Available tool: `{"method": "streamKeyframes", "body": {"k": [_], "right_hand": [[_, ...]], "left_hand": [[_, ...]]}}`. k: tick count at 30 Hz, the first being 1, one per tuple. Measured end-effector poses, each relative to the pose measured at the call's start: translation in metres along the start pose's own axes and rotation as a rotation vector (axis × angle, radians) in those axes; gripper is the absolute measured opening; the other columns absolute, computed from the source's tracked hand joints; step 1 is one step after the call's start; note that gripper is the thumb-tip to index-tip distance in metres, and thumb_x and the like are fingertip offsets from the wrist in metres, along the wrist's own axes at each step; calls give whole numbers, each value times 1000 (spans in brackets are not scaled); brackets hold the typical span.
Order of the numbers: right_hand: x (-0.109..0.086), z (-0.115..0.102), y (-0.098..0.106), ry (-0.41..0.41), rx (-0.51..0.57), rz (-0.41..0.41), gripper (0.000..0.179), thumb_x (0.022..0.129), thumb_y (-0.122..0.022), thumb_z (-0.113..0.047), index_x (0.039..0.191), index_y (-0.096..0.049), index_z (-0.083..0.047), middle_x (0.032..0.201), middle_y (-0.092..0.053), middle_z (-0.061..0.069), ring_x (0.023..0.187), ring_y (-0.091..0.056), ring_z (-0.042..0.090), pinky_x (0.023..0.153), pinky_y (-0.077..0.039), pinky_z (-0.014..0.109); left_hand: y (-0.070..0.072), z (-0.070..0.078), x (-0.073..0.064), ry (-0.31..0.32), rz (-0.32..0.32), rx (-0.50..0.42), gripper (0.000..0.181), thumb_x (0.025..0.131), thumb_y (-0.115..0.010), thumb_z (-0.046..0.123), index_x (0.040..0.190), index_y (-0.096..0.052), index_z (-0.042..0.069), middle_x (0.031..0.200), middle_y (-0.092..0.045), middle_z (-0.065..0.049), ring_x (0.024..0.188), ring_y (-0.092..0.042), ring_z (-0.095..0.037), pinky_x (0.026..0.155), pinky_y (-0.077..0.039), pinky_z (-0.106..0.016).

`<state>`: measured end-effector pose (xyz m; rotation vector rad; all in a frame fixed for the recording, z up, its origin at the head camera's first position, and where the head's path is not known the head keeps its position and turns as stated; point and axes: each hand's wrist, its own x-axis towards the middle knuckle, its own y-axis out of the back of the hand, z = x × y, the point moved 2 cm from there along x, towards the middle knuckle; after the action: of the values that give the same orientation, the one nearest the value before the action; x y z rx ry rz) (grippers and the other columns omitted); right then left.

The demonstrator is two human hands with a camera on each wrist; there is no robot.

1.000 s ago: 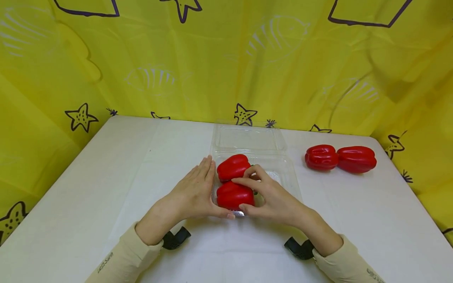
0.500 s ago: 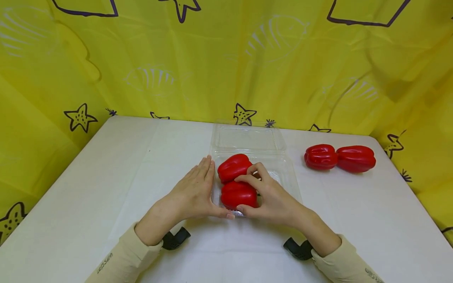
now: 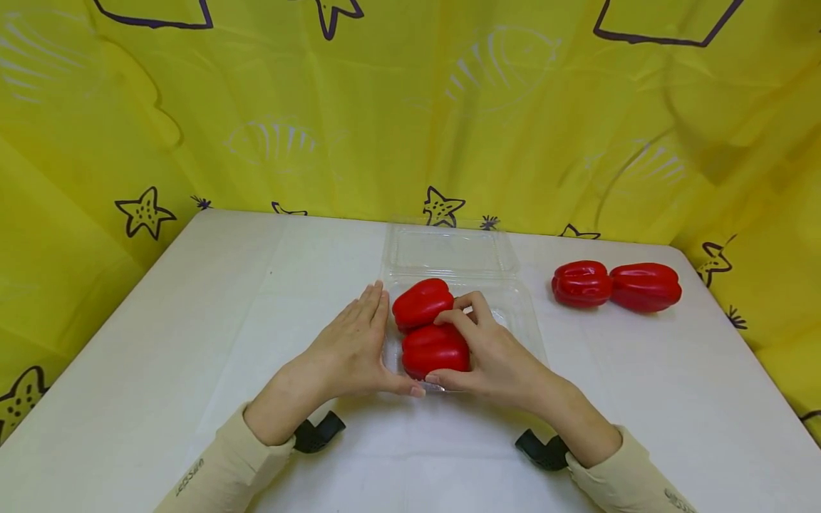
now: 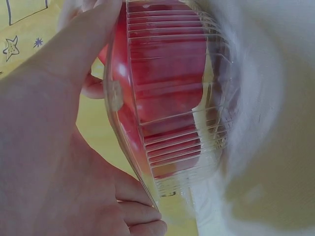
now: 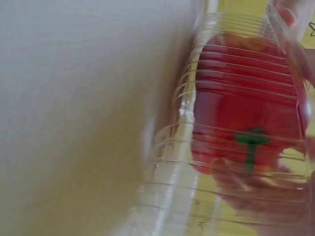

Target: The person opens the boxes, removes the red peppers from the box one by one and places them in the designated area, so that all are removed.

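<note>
In the head view, two red bell peppers lie side by side in the left half of a clear plastic clamshell box, its lid folded back behind it. My right hand grips the nearer bell pepper, thumb at its front and curled fingers behind. The farther bell pepper sits right behind it, close to those fingers. Straight fingers of my left hand lie along the box's left rim, thumb across the front corner. A green stem shows through the ribbed wall in the right wrist view.
Two more bell peppers, a shorter one and a longer one, lie end to end at the back right of the white table. A yellow printed curtain hangs behind and around the table.
The nearer bell pepper has slid a little to the right inside the box, with my right fingers shifting along it. My left hand has stayed on the rim.
</note>
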<state>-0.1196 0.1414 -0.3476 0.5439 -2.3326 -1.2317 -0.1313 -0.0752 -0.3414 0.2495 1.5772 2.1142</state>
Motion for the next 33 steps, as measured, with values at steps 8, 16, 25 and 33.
{"method": "streamKeyframes", "body": {"k": [8,16,25,33], "right_hand": [[-1,-4,1,-66,0,-3,72,76,-84,-43,134,-48,-17,136,-40,2,106,-61,19,86,-59,32],[-3,-4,5,8,-93,-11,63,80,-80,-39,134,-56,-18,139,-49,5,112,-60,21,89,-59,38],[-7,2,18,7,-171,-135,53,86,-72,-31,137,-58,-23,138,-57,7,124,-54,26,95,-55,47],[-13,6,33,-75,-217,-160,53,82,-75,-26,133,-61,-19,131,-58,5,117,-55,24,89,-57,42]], "left_hand": [[0,0,0,-4,6,-10,134,66,-70,79,157,-14,-3,166,-8,-19,155,-7,-35,124,-21,-51],[0,-1,0,-3,8,-12,134,66,-71,78,157,-14,-3,166,-8,-20,155,-8,-35,124,-19,-50],[0,-2,0,10,-4,-26,134,66,-72,76,157,-14,-3,167,-8,-19,155,-7,-34,125,-19,-50],[0,-2,1,9,-8,-22,134,66,-72,77,157,-13,-3,167,-6,-19,155,-6,-33,125,-18,-48]]}}
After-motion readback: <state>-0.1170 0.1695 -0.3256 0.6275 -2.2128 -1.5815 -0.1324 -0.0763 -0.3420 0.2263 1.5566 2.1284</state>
